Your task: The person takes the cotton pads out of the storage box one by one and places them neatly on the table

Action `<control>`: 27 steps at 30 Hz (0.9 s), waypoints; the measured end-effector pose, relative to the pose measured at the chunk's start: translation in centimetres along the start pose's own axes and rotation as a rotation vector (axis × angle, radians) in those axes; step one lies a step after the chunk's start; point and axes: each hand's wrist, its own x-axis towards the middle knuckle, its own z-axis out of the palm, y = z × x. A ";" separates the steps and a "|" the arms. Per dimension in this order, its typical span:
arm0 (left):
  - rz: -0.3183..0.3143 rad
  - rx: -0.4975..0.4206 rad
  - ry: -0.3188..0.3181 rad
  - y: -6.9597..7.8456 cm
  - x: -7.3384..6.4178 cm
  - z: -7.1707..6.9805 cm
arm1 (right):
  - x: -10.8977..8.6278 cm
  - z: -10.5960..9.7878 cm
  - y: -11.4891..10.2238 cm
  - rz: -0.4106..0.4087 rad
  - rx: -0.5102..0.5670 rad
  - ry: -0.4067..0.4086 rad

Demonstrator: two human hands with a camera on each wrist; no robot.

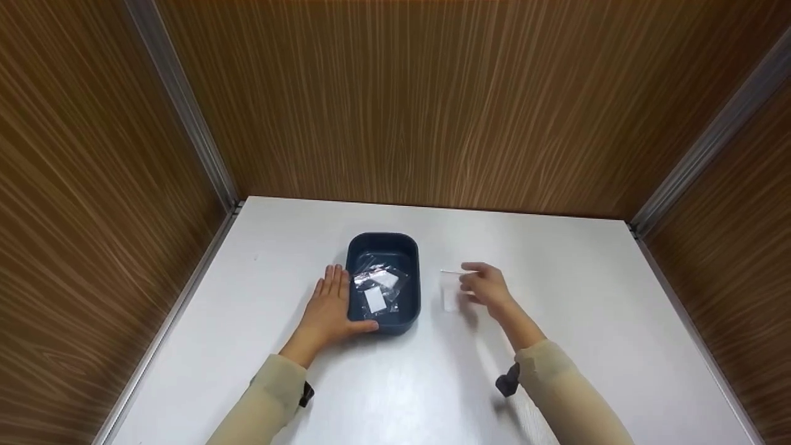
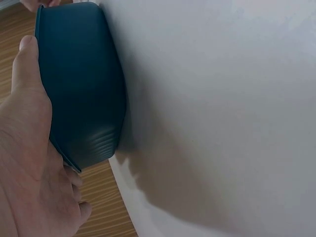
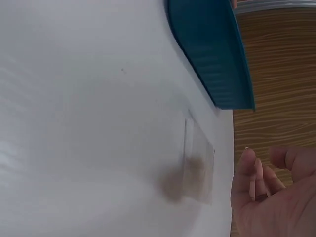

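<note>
A dark blue rectangular box (image 1: pixel 384 329) stands on the white table, with clear plastic packets (image 1: pixel 375 299) holding white pieces inside it. My left hand (image 1: pixel 329 314) rests against the box's left side, fingers straight and thumb along the near rim. The left wrist view shows that hand (image 2: pixel 37 148) touching the edge of the box (image 2: pixel 81 84). To the right of the box lies a flat clear packet (image 1: pixel 451 293). My right hand (image 1: pixel 485 285) hovers over its right side, fingers loosely bent. In the right wrist view the hand (image 3: pixel 276 197) is apart from the packet (image 3: pixel 199 163).
The white table (image 1: pixel 556 278) is bounded by wood-grain panels (image 1: pixel 401 111) at the back and both sides. Metal strips (image 1: pixel 191 111) run along the corners.
</note>
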 end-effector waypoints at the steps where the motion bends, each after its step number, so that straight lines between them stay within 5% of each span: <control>1: -0.001 -0.001 -0.001 0.0 0.0 0.0 | -0.1 0.4 -0.3 -0.006 0.010 -0.009; 13: -0.008 -0.014 -0.004 0.1 0.1 -0.1 | -1.5 3.8 -3.1 0.004 0.211 -0.132; 27: -0.002 0.012 0.005 0.2 0.1 -0.1 | -2.1 8.5 -3.6 -0.025 0.421 -0.204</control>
